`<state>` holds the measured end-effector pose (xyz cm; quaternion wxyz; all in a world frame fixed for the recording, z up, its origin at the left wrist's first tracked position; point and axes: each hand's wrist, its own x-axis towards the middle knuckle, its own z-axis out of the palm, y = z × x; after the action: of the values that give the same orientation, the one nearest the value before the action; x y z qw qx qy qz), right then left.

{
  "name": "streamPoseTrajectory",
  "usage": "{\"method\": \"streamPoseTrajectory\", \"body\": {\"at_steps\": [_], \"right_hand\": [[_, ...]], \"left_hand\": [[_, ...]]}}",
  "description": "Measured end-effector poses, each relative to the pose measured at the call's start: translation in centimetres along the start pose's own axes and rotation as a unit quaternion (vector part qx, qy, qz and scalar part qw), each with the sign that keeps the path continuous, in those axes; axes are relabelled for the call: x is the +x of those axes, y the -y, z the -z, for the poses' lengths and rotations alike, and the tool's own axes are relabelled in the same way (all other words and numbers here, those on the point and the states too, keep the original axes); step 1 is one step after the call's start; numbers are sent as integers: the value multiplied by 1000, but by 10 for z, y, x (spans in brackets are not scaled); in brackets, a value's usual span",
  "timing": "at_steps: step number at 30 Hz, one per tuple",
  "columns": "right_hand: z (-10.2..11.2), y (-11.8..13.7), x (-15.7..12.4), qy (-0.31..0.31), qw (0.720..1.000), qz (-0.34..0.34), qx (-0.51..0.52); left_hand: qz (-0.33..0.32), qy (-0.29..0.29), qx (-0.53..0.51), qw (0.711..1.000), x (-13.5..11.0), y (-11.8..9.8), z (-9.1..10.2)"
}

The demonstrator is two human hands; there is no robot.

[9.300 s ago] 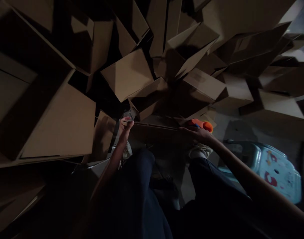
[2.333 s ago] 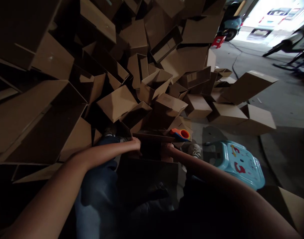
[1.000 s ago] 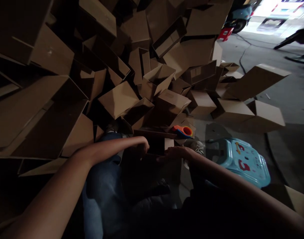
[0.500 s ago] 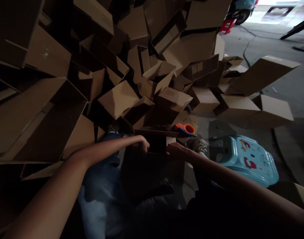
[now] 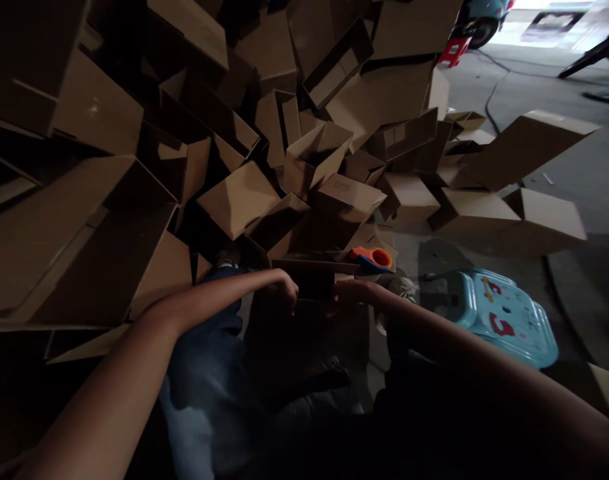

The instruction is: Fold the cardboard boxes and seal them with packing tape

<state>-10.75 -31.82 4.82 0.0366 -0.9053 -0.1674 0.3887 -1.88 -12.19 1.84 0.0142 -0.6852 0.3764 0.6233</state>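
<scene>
A dark cardboard box [image 5: 304, 333] stands between my knees, its top flaps partly folded. My left hand [image 5: 283, 291] curls over the box's left flap edge, fingers closed on the cardboard. My right hand [image 5: 352, 293] rests on the right flap, fingers pressed against it. An orange and blue tape dispenser [image 5: 372, 257] lies on a cardboard edge just beyond the box, a little above my right hand. The inside of the box is too dark to make out.
A tall heap of open cardboard boxes [image 5: 244, 133] fills the left and middle. More boxes [image 5: 489, 207] lie on the concrete floor at right. A light blue plastic stool [image 5: 499, 317] stands by my right leg. A red stool [image 5: 452, 50] and a scooter sit far back.
Since 9.3 s ago my right hand has left the tape dispenser. Both hands have come together on the box flaps. In the last half second the right hand edged slightly upward.
</scene>
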Motion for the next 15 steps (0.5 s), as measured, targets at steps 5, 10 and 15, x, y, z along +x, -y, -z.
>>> {"method": "streamPoseTrajectory", "body": {"at_steps": [5, 10, 15], "right_hand": [[0, -3, 6, 22, 999, -5, 31], [0, -3, 2, 2, 1000, -3, 22], [-7, -4, -2, -55, 998, 12, -24]], "left_hand": [[-3, -39, -17, 999, -10, 5, -4], [-12, -94, 22, 995, -36, 3, -4], [-48, -218, 103, 969, -73, -8, -2]]}}
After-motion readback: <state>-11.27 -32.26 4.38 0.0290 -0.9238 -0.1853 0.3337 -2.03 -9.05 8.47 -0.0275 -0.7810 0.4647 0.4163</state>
